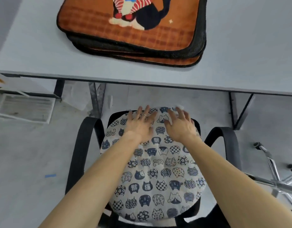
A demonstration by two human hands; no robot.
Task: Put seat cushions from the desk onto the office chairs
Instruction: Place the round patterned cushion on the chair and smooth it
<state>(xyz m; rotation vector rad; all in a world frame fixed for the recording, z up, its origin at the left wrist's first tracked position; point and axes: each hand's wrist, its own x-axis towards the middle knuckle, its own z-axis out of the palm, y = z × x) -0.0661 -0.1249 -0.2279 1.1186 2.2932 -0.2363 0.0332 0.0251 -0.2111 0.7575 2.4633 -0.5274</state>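
A round cushion (158,175) printed with dark blue and white cat heads is seen lying on the seat of a black office chair (79,153), at 6 o'clock in the view. The seat is almost wholly covered by it, and the chair's two curved armrests are seen at its 9 and 3 o'clock sides.

Both hands are laid on the cushion's far part, towards its 12 o'clock edge. The left hand (138,125) is held palm down with its fingers spread and straight, and a ring (143,115) is worn on one finger. The right hand (179,127) is placed just beside it, also palm down with fingers splayed. Nothing is grasped by either hand; both are released and flat against the fabric.

The pale grey desk (43,51) is seen across the top of the view. A stack of orange cushions (128,30) with black edging is set on it at 12 o'clock, the top one bearing a picture of a black cat.

On the grey floor (26,153), a strip of blue tape (50,175) is seen at 8 o'clock, and the chrome base of another chair (277,183) at 4 o'clock.
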